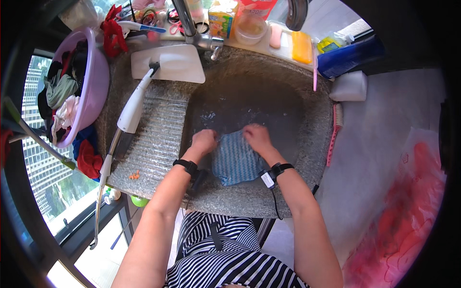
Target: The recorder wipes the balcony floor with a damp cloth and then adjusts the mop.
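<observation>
A blue-and-white zigzag-patterned cloth [237,156] hangs spread out over the basin of a grey stone laundry sink [234,205]. My left hand [204,141] grips its upper left corner, fingers curled. At the upper right corner, my right hand [257,136] pinches the cloth as well. Dark water [252,97] with a few patches of suds lies in the basin beyond the hands. Both wrists wear black straps with small devices. The cloth's lower edge reaches close to the basin's near wall.
Left of the basin is a ribbed washboard [158,129], crossed by a white-handled mop [131,111]. A purple tub [92,72] of clothes stands farther left. A faucet [201,41] rises at the back. A pink brush [335,133] lies along the right rim, near a blue bottle [345,57].
</observation>
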{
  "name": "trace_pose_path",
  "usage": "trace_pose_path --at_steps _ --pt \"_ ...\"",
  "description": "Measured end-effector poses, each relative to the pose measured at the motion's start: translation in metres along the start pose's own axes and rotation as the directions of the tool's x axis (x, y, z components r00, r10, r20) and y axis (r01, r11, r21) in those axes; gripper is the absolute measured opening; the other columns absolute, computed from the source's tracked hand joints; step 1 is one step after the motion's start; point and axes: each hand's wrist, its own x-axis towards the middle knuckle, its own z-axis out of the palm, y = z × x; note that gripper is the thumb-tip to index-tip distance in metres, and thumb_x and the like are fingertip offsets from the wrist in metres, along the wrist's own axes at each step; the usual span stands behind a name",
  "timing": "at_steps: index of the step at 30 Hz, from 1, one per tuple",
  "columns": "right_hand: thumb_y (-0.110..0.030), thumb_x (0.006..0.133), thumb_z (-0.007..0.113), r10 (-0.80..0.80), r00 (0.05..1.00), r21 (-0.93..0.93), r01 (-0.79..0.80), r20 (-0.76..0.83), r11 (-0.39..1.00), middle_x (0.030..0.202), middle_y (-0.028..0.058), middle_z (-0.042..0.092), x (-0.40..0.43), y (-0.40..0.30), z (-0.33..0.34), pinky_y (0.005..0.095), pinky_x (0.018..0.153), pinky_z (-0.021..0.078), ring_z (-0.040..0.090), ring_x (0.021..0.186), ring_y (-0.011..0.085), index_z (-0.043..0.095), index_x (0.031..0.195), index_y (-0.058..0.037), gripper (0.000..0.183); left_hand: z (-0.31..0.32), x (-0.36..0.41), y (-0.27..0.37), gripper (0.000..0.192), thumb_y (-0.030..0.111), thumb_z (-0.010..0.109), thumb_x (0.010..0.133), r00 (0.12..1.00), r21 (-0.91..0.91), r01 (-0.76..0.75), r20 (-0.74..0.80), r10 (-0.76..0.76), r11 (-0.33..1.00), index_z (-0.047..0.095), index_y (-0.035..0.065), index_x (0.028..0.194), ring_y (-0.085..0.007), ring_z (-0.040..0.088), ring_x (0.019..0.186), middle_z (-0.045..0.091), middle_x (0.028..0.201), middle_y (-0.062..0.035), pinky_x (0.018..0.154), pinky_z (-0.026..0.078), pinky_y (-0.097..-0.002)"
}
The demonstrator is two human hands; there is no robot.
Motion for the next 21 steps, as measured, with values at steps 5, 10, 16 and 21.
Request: trace_pose_path --at_steps 5,10,16,21 --pt "-0.025 0.077 0.061 -0.123 0.976 -0.489 0.197 0.179 0.85 0.08 0.0116 0.065 -0.005 0.0 -0.007 0.0457 0.072 0.0505 0.063 0.08 0.0341 0.066 0.079 -0.0107 0.015 0.009 0.002 -0.009 0.021 0.024 0.068 0.078 0.99 -0.082 0.047 -0.128 -0.057 0.996 0.072 0.0128 0.096 -0.031 0.066 0.09 0.069 0.091 -0.0157 0.08 0.052 -0.0401" --pt "-0.026 0.08 0.069 0.155 0.975 0.084 -0.143 -0.159 0.986 0.081 0.014 0.068 0.025 -0.049 -0.086 0.0337 0.064 0.0514 0.068 0.074 0.0259 0.07 0.089 -0.0063 0.022 -0.05 -0.019 -0.005 0.018 0.018 0.068 0.079 0.93 -0.476 -0.215 -0.365 0.031 0.853 0.072 0.0067 0.092 -0.0262 0.067 0.079 0.069 0.083 -0.0125 0.071 0.051 -0.0356" --pt "-0.019 0.077 0.073 0.001 0.956 0.34 0.103 -0.294 0.935 0.078 0.0106 0.068 0.014 -0.114 -0.148 0.0322 0.063 0.05 0.065 0.068 0.0239 0.07 0.086 -0.0068 0.015 -0.115 -0.082 0.024 0.013 0.011 0.067 0.082 0.812 -0.585 -0.487 -0.578 0.088 0.649 0.068 -0.0003 0.088 -0.0116 0.055 0.069 0.058 0.073 -0.0033 0.063 0.042 -0.0261" --pt "-0.017 0.077 0.071 -0.154 0.978 -0.021 0.153 -0.144 0.988 0.08 0.0082 0.066 -0.017 -0.098 -0.117 0.0359 0.072 0.0493 0.065 0.078 0.0242 0.068 0.084 -0.0059 0.013 -0.072 -0.071 0.006 0.013 0.012 0.067 0.074 0.793 -0.114 -0.47 -0.489 0.362 0.875 0.069 0.0033 0.083 -0.0268 0.062 0.076 0.063 0.077 -0.0123 0.068 0.047 -0.0392"
